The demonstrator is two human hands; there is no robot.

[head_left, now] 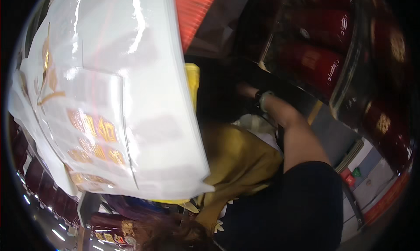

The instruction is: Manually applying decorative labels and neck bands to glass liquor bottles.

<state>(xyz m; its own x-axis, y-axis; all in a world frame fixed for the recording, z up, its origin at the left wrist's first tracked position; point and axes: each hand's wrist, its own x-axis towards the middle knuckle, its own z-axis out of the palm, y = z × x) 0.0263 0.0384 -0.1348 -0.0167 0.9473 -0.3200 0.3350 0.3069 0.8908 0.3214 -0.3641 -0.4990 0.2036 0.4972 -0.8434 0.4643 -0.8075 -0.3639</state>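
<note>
My right arm, in a short black sleeve, reaches up from the lower right. My right hand [247, 90] ends in deep shadow, and its fingers are hidden. A dark band and a pale bracelet [265, 100] circle the wrist. What the hand touches, if anything, cannot be made out. Below it bunches an olive-gold cloth [247, 157], with a crumpled whitish item [256, 123] beside it. A large glossy white sheet or bag [162, 120] with gold print fills the left side, close to the camera. Behind its edge shows a yellow strip [192, 82]. My left hand is not in view.
Glossy dark red packages [317, 63] with gold marks line the right. A ribbed orange-red item [194, 12] stands at the top. Small red and green pieces [352, 176] lie on a light surface at the right. Brown hair [175, 231] shows at the lower edge.
</note>
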